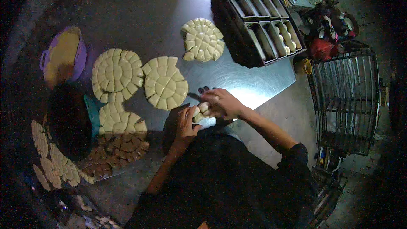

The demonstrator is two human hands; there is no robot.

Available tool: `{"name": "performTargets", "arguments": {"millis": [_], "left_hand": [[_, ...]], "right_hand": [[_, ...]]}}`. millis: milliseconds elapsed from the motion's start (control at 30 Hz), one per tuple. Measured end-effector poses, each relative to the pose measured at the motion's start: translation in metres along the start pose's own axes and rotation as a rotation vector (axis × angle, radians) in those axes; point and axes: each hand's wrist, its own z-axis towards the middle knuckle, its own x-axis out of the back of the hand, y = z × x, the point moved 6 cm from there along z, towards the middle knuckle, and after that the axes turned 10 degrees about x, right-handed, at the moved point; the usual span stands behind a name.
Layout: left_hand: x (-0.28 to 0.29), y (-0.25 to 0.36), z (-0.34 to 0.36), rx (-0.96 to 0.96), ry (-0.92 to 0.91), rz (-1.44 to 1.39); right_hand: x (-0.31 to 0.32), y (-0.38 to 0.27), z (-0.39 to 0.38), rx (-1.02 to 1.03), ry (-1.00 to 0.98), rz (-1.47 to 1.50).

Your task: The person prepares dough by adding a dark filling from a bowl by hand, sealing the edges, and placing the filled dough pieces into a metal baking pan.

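Near the steel table's front edge, small pale dough pieces (201,110) sit between my hands, above something white (207,123) I cannot make out. My left hand (186,124) has its fingers curved against the pieces' left side. My right hand (222,104) cups them from above, its fingers slightly blurred. Scored dough rounds lie at the back (202,39), middle (165,82) and left (116,73). More cut dough (116,118) sits at the lower left, beside darker pieces (121,148).
Loaf pans (263,41) in a dark frame stand at the back right, some holding dough balls. A purple tub (76,61) and a dark, teal-edged container (70,118) are at left. A metal rack (343,101) stands off the table's right, near clutter and a red bag (320,50).
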Motion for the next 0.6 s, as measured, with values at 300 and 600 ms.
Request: {"name": "performTargets", "arguments": {"millis": [300,600], "left_hand": [[0.015,0.023,0.016,0.138,0.011,-0.063],[-0.026,0.106,0.116,0.351,-0.252,-0.516]], "right_hand": [[-0.058,0.021,0.032,0.501,-0.228,-0.1],[0.091,0.06,-0.063,-0.501,-0.329,1.734]]}}
